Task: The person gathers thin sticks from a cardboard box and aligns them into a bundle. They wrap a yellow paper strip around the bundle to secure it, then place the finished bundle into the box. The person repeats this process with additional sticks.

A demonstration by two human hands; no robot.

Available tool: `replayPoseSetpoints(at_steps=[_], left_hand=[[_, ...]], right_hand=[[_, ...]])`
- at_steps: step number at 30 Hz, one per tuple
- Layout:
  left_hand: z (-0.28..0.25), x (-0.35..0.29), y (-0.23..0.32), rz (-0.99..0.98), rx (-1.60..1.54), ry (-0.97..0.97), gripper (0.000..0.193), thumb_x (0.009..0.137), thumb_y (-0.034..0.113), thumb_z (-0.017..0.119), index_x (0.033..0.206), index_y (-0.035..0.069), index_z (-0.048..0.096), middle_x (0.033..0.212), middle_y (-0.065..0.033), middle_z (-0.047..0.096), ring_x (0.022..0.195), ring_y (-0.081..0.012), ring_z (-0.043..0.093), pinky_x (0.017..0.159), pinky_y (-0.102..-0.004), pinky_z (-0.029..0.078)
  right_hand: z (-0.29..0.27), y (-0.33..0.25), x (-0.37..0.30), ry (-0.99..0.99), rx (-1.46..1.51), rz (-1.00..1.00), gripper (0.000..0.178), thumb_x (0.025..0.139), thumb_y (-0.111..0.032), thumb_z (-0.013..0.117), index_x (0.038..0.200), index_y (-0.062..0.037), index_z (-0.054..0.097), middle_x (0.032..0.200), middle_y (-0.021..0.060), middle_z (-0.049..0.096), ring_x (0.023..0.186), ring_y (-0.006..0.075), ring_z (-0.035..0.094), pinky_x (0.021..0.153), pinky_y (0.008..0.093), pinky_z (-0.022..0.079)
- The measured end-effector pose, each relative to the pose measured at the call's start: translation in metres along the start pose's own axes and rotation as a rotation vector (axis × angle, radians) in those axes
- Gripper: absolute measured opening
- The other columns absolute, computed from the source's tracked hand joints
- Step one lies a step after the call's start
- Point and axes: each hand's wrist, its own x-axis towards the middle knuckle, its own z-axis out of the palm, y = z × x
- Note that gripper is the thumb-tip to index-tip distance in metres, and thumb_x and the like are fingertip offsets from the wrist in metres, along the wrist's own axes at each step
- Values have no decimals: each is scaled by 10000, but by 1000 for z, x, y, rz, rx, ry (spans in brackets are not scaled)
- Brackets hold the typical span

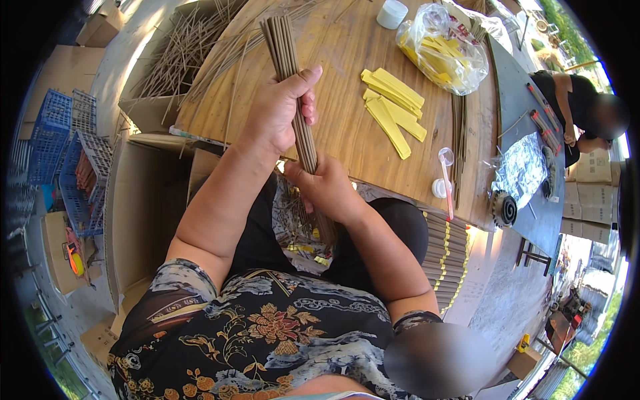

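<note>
A bundle of thin brown incense sticks point(283, 50) stands tilted over the near edge of the table, its lower end down by my lap. My left hand point(279, 110) is wrapped round its upper half. Lower down, my right hand point(325, 187) grips the same bundle, thumb across the front. To the right of the bundle, yellow paper strips point(393, 110) lie fanned in a small pile on the wood. A clear plastic bag point(443, 50) holding more yellow strips rests beyond them.
Loose sticks fill a cardboard box point(150, 113) at the left of the wooden table point(333, 80). A white jar point(441, 189) and a pink-handled brush or spoon point(448, 193) sit at the right edge. Banded stick bundles point(443, 260) stand below. Another person point(567, 100) works at the far right.
</note>
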Motion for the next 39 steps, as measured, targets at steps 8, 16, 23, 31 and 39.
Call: replayPoseSetpoints(at_steps=[8,16,23,31,39], left_hand=[[5,0,1,-3,100,132,243,811,221,637,653,129,477,540,40,454,438,-50,417,412,-209,352],[-8,5,6,-106,-260,-226,234,831,229,611,669,124,479,539,35,447,431,-51,382,404,-202,327],[0,-1,3,-56,-95,-11,217,851,234,585,702,118,479,537,37,450,433,-53,393,404,-197,329],[2,3,0,-49,-49,82,222,825,239,623,696,133,478,528,44,448,434,-46,403,399,-201,329],[-4,-2,10,-101,-285,-288,219,833,225,611,693,141,465,523,45,440,434,-45,402,397,-202,331]], right_hand=[[-1,6,3,53,-100,-20,217,844,-163,576,729,-44,436,511,7,459,379,97,459,341,234,383],[-10,-4,-4,-311,511,85,192,835,-130,582,738,-50,436,515,4,456,378,99,450,355,228,388],[-6,3,3,-42,26,-32,213,845,-154,573,729,-49,429,518,5,462,384,101,451,361,229,381],[-7,7,5,-24,-31,-30,208,848,-156,575,746,-38,437,539,15,484,403,100,474,379,226,388],[-12,-2,-6,-319,375,73,193,857,-183,563,760,-53,459,548,5,485,411,77,466,377,205,382]])
